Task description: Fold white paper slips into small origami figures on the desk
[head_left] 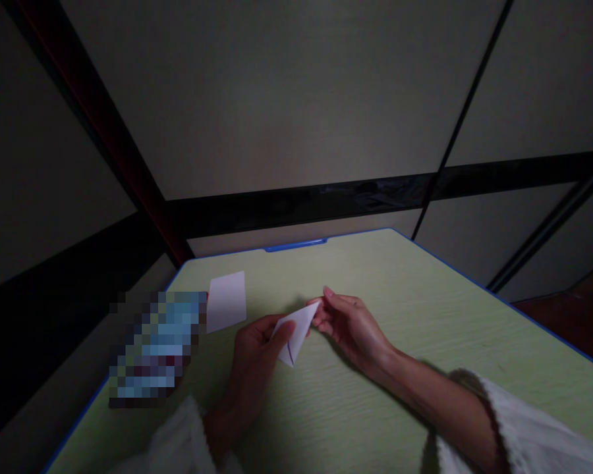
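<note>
A small white folded paper (300,329) with a pointed corner toward the upper right is held just above the tabletop. My left hand (259,349) is closed on its left side, thumb pressed flat on top and fingers underneath. A dark line, perhaps a crease or a flap edge, runs near its lower end. At the pointed corner is my right hand (353,326), its fingers loosely curled against or just behind the tip. Its thumb is raised, apart from the fingers and off the paper. A flat white sheet of paper (227,303) lies on the table beyond my left hand.
A light green table (415,303) with a blue rim and a blue handle (296,245) at its far edge carries everything. On the left lies a pixelated bluish item (161,349), its kind unreadable. Pale cabinet panels (296,99) with a dark band stand behind the table.
</note>
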`<state>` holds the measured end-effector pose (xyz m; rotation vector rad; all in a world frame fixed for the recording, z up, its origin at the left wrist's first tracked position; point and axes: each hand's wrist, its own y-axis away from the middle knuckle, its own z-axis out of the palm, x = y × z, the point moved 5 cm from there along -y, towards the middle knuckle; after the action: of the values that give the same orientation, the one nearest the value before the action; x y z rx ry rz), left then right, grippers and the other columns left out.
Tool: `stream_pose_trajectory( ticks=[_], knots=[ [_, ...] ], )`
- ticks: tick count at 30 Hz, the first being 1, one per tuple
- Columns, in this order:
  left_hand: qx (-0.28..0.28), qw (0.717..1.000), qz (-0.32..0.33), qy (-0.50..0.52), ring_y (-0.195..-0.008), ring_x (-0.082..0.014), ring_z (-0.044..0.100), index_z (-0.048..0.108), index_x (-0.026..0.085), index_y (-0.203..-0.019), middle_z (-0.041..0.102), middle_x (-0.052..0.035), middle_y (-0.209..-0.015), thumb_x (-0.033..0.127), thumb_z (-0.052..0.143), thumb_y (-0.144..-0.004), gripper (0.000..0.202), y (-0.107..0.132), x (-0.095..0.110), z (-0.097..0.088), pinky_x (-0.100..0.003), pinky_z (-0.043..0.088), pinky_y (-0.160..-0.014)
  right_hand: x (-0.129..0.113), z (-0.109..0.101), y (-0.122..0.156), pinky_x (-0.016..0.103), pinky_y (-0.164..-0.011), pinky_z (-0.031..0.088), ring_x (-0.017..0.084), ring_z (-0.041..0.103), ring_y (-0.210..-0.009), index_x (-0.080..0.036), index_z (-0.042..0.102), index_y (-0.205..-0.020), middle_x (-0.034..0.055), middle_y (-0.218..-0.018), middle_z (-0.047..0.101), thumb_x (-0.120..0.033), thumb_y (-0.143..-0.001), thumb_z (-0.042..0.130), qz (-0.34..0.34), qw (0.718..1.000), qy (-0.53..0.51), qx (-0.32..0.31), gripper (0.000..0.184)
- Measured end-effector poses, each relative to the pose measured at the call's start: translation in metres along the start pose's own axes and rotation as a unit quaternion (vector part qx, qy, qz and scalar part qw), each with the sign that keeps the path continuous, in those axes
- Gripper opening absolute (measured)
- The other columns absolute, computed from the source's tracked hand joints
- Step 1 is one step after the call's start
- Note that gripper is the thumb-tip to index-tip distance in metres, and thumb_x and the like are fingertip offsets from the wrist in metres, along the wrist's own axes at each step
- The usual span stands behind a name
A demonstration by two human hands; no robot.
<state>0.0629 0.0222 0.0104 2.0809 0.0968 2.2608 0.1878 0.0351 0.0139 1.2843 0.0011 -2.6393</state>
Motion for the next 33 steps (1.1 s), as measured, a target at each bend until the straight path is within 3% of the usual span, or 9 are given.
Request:
stream_pose_trajectory(
  ticks=[4, 11, 33],
  knots=[
    [0.012, 1.000, 0.003, -0.005, -0.049, -0.0110, 0.050, 0.064, 0.010, -0.072, 0.060, 0.0016, -0.049, 0.027, 0.063, -0.056, 0.023, -0.0016, -0.0022, -0.0031, -0.019, 0.034, -0.045, -0.0007, 0.0008, 0.0004, 0.014, -0.044, 0.039, 0.004, 0.051, -0.043, -0.009, 0.062, -0.057, 0.0020, -0.049, 0.059, -0.030, -0.064, 0.059, -0.005, 1.000, 0.010, 0.002, 0.023],
    [0.003, 0.999, 0.036, -0.024, -0.050, -0.0112, 0.050, 0.064, 0.010, -0.074, 0.061, 0.0009, -0.053, 0.028, 0.060, -0.059, 0.024, -0.0021, -0.0035, -0.0037, -0.020, 0.036, -0.048, 0.0018, 0.0010, 0.0031, 0.013, -0.044, 0.036, 0.003, 0.048, -0.043, -0.010, 0.062, -0.053, -0.0015, -0.045, 0.056, -0.020, -0.050, 0.069, -0.014, 0.993, 0.115, 0.027, 0.012],
    [-0.005, 0.999, 0.027, -0.033, -0.050, -0.0128, 0.053, 0.063, 0.011, -0.069, 0.062, -0.0004, -0.054, 0.027, 0.059, -0.059, 0.019, -0.0016, -0.0014, -0.0007, -0.021, 0.038, -0.049, -0.0013, 0.0008, 0.0029, 0.016, -0.045, 0.033, 0.003, 0.045, -0.043, -0.011, 0.063, -0.050, -0.0016, -0.044, 0.056, -0.020, -0.049, 0.068, -0.032, 0.990, 0.132, 0.034, 0.010]
  ],
)
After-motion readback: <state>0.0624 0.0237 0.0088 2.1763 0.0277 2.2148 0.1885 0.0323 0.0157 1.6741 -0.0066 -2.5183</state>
